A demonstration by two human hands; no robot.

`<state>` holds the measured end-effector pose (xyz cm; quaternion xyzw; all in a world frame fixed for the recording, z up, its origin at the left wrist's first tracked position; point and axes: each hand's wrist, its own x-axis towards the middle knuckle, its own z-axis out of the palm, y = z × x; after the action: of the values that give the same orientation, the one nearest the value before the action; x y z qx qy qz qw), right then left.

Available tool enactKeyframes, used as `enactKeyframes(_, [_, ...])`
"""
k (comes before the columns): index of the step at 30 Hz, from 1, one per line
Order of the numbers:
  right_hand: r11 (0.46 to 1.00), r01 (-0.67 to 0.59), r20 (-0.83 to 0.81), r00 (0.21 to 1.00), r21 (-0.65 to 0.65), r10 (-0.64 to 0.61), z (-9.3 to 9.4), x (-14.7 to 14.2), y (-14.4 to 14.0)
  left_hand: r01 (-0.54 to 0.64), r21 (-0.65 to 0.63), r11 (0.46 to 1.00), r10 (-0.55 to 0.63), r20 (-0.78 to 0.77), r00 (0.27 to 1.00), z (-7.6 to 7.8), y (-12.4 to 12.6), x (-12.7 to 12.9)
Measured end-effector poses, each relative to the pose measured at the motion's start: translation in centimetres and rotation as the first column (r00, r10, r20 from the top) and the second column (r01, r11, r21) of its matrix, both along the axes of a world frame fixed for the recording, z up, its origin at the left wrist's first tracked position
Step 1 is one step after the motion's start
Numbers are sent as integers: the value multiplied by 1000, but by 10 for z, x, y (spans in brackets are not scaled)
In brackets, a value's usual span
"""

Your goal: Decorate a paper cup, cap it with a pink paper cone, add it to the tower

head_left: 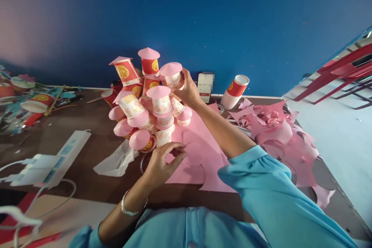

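Note:
A cluster of paper cups (147, 100), red and white, each capped with a pink paper cone, stands on the brown table (95, 143). My right hand (188, 91) reaches to its upper right and grips a white cup with a pink cap (172, 74). My left hand (161, 164) rests at the foot of the cluster, fingers curled and touching the lowest white cup (163, 136). A pink paper sheet (200, 155) lies under both hands.
A heap of pink paper offcuts (276, 131) lies to the right. A stack of red cups (235, 91) and a phone (205, 85) lean against the blue wall. A white power strip (58, 159) and tissue (116, 161) lie left, craft clutter (31, 100) far left.

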<state>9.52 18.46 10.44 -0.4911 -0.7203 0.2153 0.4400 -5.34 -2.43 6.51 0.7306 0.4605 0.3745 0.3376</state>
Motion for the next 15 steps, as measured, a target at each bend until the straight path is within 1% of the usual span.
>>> enactKeyframes(6, [1000,-2,130,992,11,1,-5,-5,1,-35,20,999,36,-45,998,-2,1,-5])
enactKeyframes(9, [999,30,199,979,24,-34,-10,-5,6,-35,47,998,37,-48,998,-3,1,-5])
enactKeyframes(12, [998,51,227,972,25,-55,-15,-5,13,-27,58,998,30,-52,998,-3,1,-4])
enactKeyframes(15, [999,44,215,976,8,-45,-17,-2,16,-12,73,997,15,-52,999,-2,0,-4])
